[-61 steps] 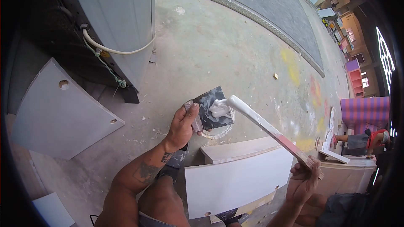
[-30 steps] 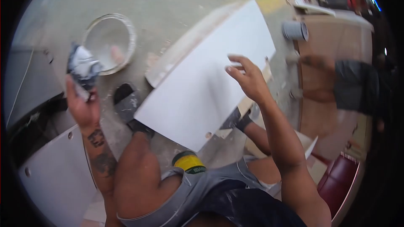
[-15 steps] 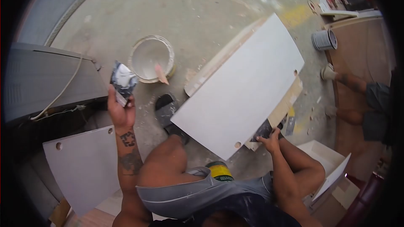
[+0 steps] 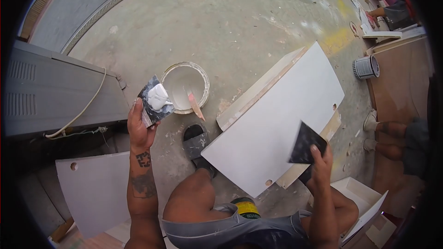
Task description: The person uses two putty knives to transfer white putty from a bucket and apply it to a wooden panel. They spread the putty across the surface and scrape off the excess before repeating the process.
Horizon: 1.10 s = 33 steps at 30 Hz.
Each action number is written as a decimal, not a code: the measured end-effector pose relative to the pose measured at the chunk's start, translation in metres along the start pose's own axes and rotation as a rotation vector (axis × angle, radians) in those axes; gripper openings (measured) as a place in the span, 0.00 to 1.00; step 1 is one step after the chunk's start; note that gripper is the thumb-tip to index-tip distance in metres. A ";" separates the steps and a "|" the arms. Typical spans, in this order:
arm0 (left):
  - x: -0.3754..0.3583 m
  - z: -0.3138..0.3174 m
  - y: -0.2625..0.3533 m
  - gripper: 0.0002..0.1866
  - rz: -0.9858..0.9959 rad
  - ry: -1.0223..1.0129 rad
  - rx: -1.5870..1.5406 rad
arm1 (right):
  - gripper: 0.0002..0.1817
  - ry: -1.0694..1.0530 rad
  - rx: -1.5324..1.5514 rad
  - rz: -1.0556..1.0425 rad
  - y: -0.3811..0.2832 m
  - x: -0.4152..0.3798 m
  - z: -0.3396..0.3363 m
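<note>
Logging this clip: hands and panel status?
Left hand holds paste-loaded plate. Right hand holds black plate, contact with white panel unclear. Bucket nearby, seemingly not blocking.

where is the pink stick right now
In the head view, left of centre, the pink stick rests in the round bucket, one end poking out toward the dark sandal, right of the left hand.

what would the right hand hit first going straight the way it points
Probably the white panel, with the black blade in the right hand touching first; the gap between them is unclear.
</note>
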<state>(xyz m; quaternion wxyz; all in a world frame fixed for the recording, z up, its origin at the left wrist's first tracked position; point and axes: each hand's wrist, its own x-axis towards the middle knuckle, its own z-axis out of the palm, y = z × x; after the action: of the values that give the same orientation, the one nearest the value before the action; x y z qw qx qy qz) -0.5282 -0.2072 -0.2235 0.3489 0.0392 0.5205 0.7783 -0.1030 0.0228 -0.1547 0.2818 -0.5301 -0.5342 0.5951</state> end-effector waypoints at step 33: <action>-0.178 0.183 0.115 0.17 0.344 -0.241 -0.166 | 0.19 -0.323 -0.338 -1.233 -0.213 -0.135 0.124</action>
<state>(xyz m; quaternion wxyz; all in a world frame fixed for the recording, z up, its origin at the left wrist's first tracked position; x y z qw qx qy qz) -0.3745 -0.1922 0.0103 0.2726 0.1911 0.3950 0.8562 -0.2303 -0.0833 0.0730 0.4004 -0.0681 -0.8616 0.3045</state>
